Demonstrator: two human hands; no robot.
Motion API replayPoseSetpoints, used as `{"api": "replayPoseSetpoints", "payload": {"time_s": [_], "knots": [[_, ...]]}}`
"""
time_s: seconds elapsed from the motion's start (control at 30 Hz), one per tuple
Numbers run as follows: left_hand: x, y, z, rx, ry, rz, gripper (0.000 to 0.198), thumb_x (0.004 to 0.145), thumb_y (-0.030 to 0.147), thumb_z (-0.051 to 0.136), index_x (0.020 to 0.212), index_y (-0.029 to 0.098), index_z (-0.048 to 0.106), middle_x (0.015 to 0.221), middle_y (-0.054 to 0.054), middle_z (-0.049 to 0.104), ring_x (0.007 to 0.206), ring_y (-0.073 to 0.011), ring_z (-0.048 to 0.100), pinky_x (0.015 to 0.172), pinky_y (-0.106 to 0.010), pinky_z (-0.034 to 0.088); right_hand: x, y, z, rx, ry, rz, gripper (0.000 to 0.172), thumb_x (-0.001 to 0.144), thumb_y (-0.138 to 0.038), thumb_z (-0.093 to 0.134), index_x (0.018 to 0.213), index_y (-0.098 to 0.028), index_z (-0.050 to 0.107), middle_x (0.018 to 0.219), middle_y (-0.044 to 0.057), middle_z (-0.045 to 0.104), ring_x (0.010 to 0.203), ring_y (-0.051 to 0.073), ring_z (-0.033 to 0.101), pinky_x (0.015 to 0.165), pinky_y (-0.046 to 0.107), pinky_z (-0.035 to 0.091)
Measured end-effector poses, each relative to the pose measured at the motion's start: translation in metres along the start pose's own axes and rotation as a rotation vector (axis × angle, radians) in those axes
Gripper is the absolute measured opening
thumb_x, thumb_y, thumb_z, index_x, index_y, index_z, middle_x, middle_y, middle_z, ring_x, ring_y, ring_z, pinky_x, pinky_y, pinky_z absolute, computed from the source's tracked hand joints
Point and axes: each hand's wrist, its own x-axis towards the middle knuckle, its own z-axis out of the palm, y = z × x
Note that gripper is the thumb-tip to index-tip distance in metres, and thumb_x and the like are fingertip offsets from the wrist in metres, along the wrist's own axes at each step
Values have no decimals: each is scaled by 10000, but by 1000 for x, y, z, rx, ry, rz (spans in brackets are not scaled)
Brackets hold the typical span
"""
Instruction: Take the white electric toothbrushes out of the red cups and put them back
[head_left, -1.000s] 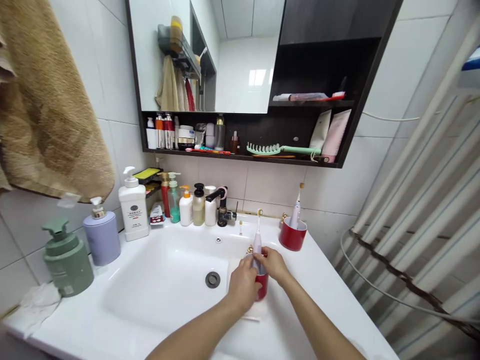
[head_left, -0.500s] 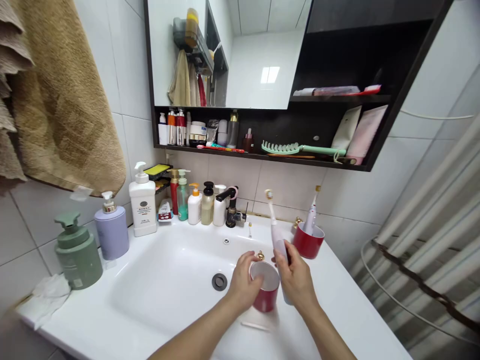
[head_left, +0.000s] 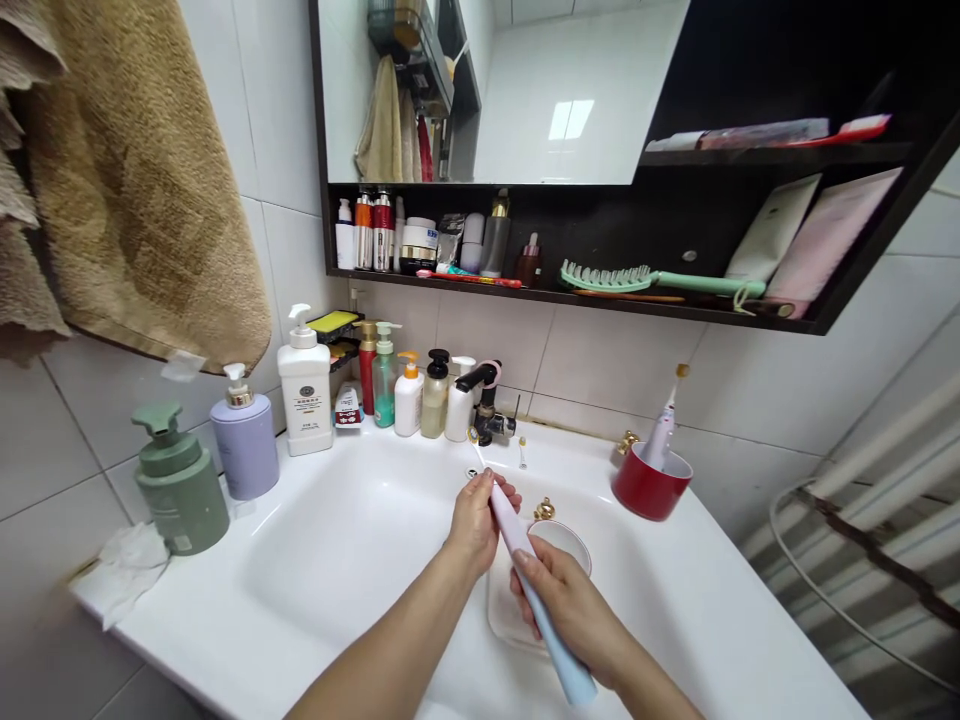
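An electric toothbrush (head_left: 559, 655), pink fading to pale blue, slants over the sink with its head toward the faucet. My right hand (head_left: 574, 605) is closed around the handle. Near the neck, my left hand (head_left: 472, 525) is closed with its fingertips on the brush's upper end. Behind my right hand stands a cup (head_left: 561, 540) with a gold figure (head_left: 544, 510) on its side; the hand hides much of it. Under it lies a pale tray (head_left: 501, 622). A small loose brush head (head_left: 523, 455) rests on the sink's back ledge.
A red cup (head_left: 649, 492) holding another electric toothbrush (head_left: 660, 440) stands on the right of the sink (head_left: 315, 600). Several pump bottles (head_left: 306, 400) line the back left, beside the black faucet (head_left: 487, 405). The dark cabinet (head_left: 675, 310) overhangs the back.
The cup has left my left hand and now sits on the tray. My left hand has moved to the toothbrush's neck. The toothbrush has tipped from upright to slanting, and the view has shifted.
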Motion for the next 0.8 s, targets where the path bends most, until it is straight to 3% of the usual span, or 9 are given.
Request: {"api": "replayPoseSetpoints", "payload": {"time_s": [0.07, 0.23, 0.53, 0.7, 0.8], "knots": [[1, 0, -1, -5, 12, -1, 216, 603, 334, 502, 606, 135, 420, 482, 31, 478, 456, -72, 481, 537, -220, 372, 1, 2, 3, 11, 1, 20, 278, 690, -428, 304, 704, -174, 420, 586, -19, 436, 412, 78, 401, 380, 216, 338], [2, 0, 0, -11, 15, 7, 210, 611, 334, 492, 620, 137, 422, 487, 29, 478, 465, -76, 482, 538, -219, 371, 3, 5, 5, -296, 224, -74, 221, 675, -400, 355, 763, -211, 427, 496, -40, 426, 429, 102, 417, 425, 225, 335], [2, -1, 3, -14, 47, -5, 198, 630, 323, 472, 599, 147, 387, 436, 57, 404, 397, -47, 417, 467, -187, 337, 0, 4, 9, -70, 78, 24, 251, 701, -418, 287, 687, -186, 383, 579, -30, 425, 405, 69, 407, 357, 196, 333], [4, -2, 2, -23, 58, -21, 220, 642, 362, 455, 612, 159, 376, 421, 72, 369, 371, -31, 376, 443, -170, 318, 0, 7, 9, -74, 103, 26, 249, 698, -408, 305, 697, -178, 399, 574, -24, 434, 404, 72, 417, 352, 194, 334], [-1, -4, 4, -9, 36, -72, 263, 641, 414, 437, 698, 158, 423, 459, 48, 427, 408, -54, 419, 456, -186, 337, 1, 6, 9, 3, 124, 16, 260, 696, -410, 312, 717, -173, 417, 568, -23, 440, 396, 70, 413, 358, 195, 339]]}}
